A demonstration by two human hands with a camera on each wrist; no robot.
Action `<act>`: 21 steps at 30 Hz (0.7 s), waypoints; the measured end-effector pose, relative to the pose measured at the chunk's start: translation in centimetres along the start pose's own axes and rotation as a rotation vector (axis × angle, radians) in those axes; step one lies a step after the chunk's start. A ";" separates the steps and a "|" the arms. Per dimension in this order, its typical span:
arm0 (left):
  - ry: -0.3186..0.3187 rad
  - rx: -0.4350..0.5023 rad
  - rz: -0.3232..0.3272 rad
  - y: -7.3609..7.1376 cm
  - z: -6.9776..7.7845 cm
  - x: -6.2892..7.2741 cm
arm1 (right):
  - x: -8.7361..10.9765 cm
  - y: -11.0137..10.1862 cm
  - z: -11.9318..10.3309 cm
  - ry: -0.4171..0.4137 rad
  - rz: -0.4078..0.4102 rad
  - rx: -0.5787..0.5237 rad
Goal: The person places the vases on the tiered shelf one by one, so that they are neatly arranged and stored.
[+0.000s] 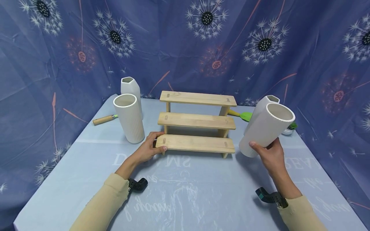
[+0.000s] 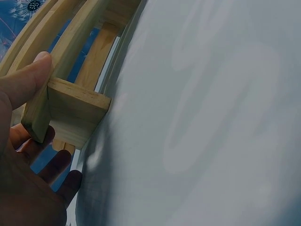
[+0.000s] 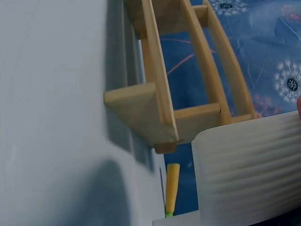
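A three-tier wooden shelf [image 1: 196, 142] stands in the middle of the table. My left hand [image 1: 148, 149] grips the left end of its lowest board, the thumb on one face and fingers round the other in the left wrist view. My right hand [image 1: 271, 157] holds a white ribbed cylindrical vase [image 1: 267, 123], tilted with its mouth leaning right, beside the shelf's right end. In the right wrist view the ribbed vase [image 3: 249, 169] appears raised off the table, its shadow apart from it. Behind it, partly hidden, is a white faceted vase [image 1: 261, 104].
Left of the shelf stand another ribbed white vase [image 1: 131, 120] and a faceted white vase [image 1: 130, 86]. A wooden-handled tool [image 1: 104, 120] lies beside them. A green tool with yellow handle [image 1: 245, 115] and a small potted plant [image 1: 290, 128] are at the right. A blue curtain [image 1: 173, 48] hangs behind.
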State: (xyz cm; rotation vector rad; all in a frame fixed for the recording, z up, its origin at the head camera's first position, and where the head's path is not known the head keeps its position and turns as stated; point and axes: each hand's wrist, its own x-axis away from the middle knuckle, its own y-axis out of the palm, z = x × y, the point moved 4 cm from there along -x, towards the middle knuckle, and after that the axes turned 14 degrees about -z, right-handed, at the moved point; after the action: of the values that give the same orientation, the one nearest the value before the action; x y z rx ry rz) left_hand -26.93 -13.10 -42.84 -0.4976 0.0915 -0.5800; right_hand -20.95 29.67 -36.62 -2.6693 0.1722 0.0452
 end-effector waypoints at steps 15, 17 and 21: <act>0.008 0.009 -0.008 0.0 1.1 0.5 | -0.6 1.7 0.2 -0.102 -0.047 -0.053; -0.001 0.016 -0.010 0.0 1.4 0.5 | -0.7 2.0 0.0 -0.119 -0.050 -0.056; -0.001 0.011 -0.011 0.0 2.3 0.9 | 0.0 2.7 -2.0 -0.114 -0.072 -0.071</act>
State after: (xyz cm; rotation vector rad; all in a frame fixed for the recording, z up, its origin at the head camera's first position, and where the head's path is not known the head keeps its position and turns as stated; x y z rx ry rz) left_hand -25.62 -12.58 -40.75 -0.4877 0.0845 -0.5909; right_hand -21.25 26.33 -36.05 -2.7319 0.0389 0.1837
